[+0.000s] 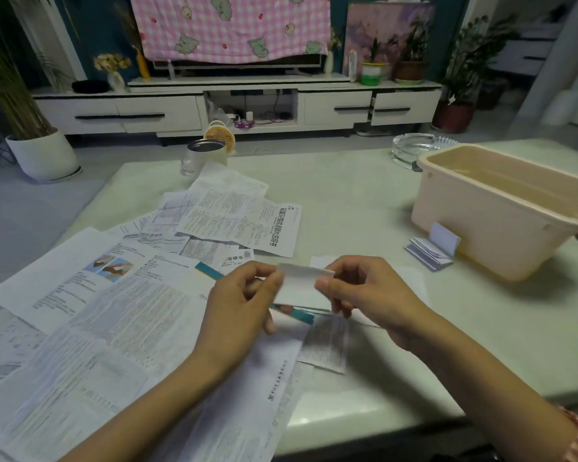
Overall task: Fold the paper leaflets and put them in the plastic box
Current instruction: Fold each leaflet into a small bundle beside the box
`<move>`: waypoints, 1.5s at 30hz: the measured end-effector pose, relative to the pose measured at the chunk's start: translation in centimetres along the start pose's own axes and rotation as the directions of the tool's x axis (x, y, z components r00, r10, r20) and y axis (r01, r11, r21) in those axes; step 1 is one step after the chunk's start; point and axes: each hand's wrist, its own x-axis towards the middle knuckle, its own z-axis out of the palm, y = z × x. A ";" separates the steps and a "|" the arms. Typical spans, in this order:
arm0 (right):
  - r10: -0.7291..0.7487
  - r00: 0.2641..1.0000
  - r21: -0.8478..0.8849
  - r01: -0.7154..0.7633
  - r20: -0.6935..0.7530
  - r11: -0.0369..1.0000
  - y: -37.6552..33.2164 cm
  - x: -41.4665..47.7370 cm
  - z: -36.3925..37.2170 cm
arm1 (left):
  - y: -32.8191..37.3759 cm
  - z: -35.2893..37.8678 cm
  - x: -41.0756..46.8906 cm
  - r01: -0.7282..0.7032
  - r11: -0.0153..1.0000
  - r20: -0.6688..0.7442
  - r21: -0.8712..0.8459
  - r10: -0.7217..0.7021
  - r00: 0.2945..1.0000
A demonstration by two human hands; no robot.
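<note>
Loose leaflets: A spread of unfolded printed sheets (pixel 114 311) was laid overlapping on the table (pixel 347 201), from 7 to 11 o'clock of the hands. It was judged to be the stock not yet folded, kept flat and within reach.

Cup: A metal cup (pixel 205 154) was set at 11 o'clock by the far table edge, well apart from the work.

Left hand: The left hand (pixel 237 305) was curled, with thumb and forefinger pinched on the left end of the held leaflet.

Held leaflet: A narrow white strip (pixel 297 285) was raised above the table between both hands. It was judged to be mid-fold and gripped at both ends so that a crease could be set squarely.

Right hand: The right hand (pixel 370 295) was clamped on the strip's right end in the same pinch.

Ashtray: A glass ashtray (pixel 410 149) was placed at 1 o'clock, just behind the box's far left corner.

Folded leaflet: One folded leaflet (pixel 430 250) was left at 2 o'clock on the table, against the box's near wall and partly sprung open. It was outside the box.

Plastic box: The lidless plastic box (pixel 474 235) was stood at 2 to 3 o'clock, near the right hand for easy dropping. No leaflet could be discerned in the visible part of its interior.
</note>
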 end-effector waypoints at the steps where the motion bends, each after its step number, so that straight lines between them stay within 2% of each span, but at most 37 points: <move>1: 0.015 0.997 0.009 -0.014 -0.082 1.000 0.3 0.4 -1.0 | 0.2 0.5 0.3 0.007 1.000 0.023 -0.002 -0.007 1.000; 3: 0.065 0.961 0.054 -0.052 -0.268 0.997 1.2 1.3 -3.9 | 0.5 1.6 0.6 0.034 0.999 0.067 -0.020 -0.032 0.997; 5: 0.139 0.885 0.114 -0.098 -0.445 0.989 2.3 1.8 -7.8 | 0.8 3.1 0.6 0.064 0.998 0.126 -0.030 -0.060 0.990; 9: 0.289 0.718 0.215 -0.196 -0.633 0.957 4.9 2.6 -12.3 | 0.6 4.9 0.0 0.087 0.995 0.195 -0.054 -0.075 0.978; 11: 0.311 0.660 0.122 -0.317 -0.684 0.941 6.3 3.2 -13.0 | 0.4 5.5 0.0 0.082 0.996 0.194 -0.045 -0.072 0.978; 14: 0.227 0.631 -0.159 -0.494 -0.742 0.855 8.1 3.8 -13.5 | -0.1 6.1 0.8 0.057 0.997 0.188 0.043 -0.064 0.980; 17: 0.174 0.640 -0.306 -0.566 -0.748 0.766 8.3 4.1 -13.5 | -1.1 6.5 2.1 -0.110 0.948 0.232 0.298 0.040 0.972; 21: 0.144 0.659 -0.361 -0.566 -0.738 0.741 7.8 4.0 -13.2 | -1.8 7.9 4.0 -0.372 0.781 0.345 0.502 0.214 0.914; 25: 0.053 0.722 -0.430 -0.467 -0.690 0.772 7.0 3.4 -12.6 | -2.3 10.0 5.2 -0.471 0.688 0.573 0.552 0.098 0.814; 28: 0.041 0.732 -0.454 -0.464 -0.680 0.761 6.6 3.2 -12.8 | -2.1 10.8 5.2 -0.532 0.597 0.651 0.600 0.021 0.758; 31: 0.074 0.735 -0.379 -0.430 -0.674 0.819 6.1 3.0 -13.3 | -2.1 11.2 5.6 -0.610 0.452 0.636 0.652 0.113 0.764; 33: 0.093 0.735 -0.344 -0.420 -0.672 0.840 5.8 2.9 -13.7 | -1.9 11.5 5.8 -0.693 0.268 0.674 0.669 0.174 0.718; 34: 0.087 0.735 -0.335 -0.407 -0.673 0.850 5.6 2.9 -13.7 | -2.2 11.7 6.1 -0.722 0.228 0.688 0.654 0.217 0.692; 35: 0.075 0.735 -0.332 -0.392 -0.674 0.858 5.4 2.8 -13.6 | -2.0 11.7 6.0 -0.735 0.230 0.710 0.638 0.193 0.677; 37: 0.038 0.748 -0.353 -0.357 -0.663 0.865 5.0 2.9 -13.1 | -1.6 11.3 6.0 -0.794 0.160 0.765 0.587 0.212 0.608; 38: 0.015 0.762 -0.376 -0.336 -0.647 0.864 4.9 2.9 -12.8 | -1.7 11.4 6.1 -0.804 0.110 0.766 0.584 0.251 0.591; 39: -0.011 0.778 -0.399 -0.311 -0.628 0.863 4.6 3.0 -12.4 | -1.3 11.3 6.0 -0.799 0.105 0.772 0.592 0.210 0.599; 40: -0.044 0.794 -0.416 -0.270 -0.606 0.868 4.3 3.1 -12.0 | -0.8 11.1 5.9 -0.779 0.173 0.751 0.603 0.205 0.627; 42: -0.089 0.815 -0.393 -0.179 -0.573 0.902 3.8 3.1 -11.4 | -0.2 10.3 6.3 -0.653 0.361 0.580 0.666 0.300 0.757; 43: -0.106 0.817 -0.372 -0.139 -0.567 0.918 3.5 3.0 -11.0 | 0.1 9.6 6.5 -0.583 0.499 0.490 0.642 0.319 0.812; 45: -0.140 0.810 -0.344 -0.081 -0.569 0.936 3.0 2.9 -10.4 | 1.2 8.0 6.7 -0.447 0.753 0.354 0.483 0.299 0.886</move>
